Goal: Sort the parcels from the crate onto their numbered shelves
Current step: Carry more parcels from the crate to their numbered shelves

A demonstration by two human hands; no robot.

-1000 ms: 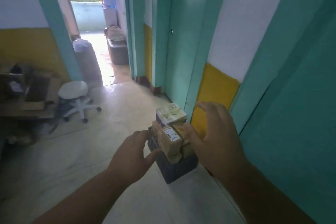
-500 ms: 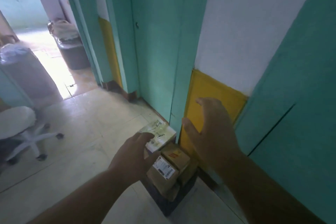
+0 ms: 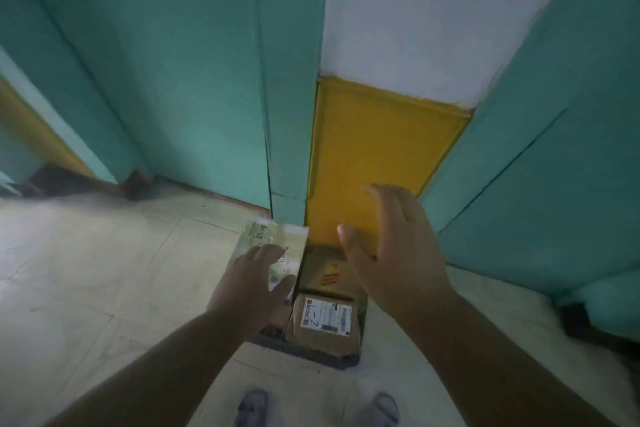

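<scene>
At the bottom edge, two feet in grey sandals (image 3: 317, 409) stand on the pale tiled floor (image 3: 104, 270). Two bare arms reach out from there toward 12 o'clock.

Just past the feet sits a dark plastic crate (image 3: 341, 361) on the floor, right up against the wall. It is full of parcels. The nearest one is a brown cardboard parcel with a white printed label (image 3: 325, 321) on top. Behind it, at 12 o'clock, lies a second brown cardboard parcel with red stripes (image 3: 329, 274). At 10 o'clock from the labelled parcel lies a pale, shiny flat parcel (image 3: 273, 243), and its far end sticks out over the crate's edge.

The left hand (image 3: 252, 284) is over the left side of the crate. Its fingers are nearly straight and lie over the pale shiny parcel, with the thumb near the parcel's right edge. I cannot tell if it really touches it, and it does not grip it.

The right hand (image 3: 394, 250) hangs in the air at 1 o'clock from the crate, above the red-striped parcel. Its fingers are spread wide and it holds nothing. It hides part of that parcel and the crate's right side.

Farther off, a yellow painted wall panel (image 3: 374, 149) rises straight behind the crate, with white wall (image 3: 433, 10) above it. A teal door (image 3: 156, 80) stands at 10 o'clock and more teal wall (image 3: 571, 149) at 2 o'clock.
</scene>
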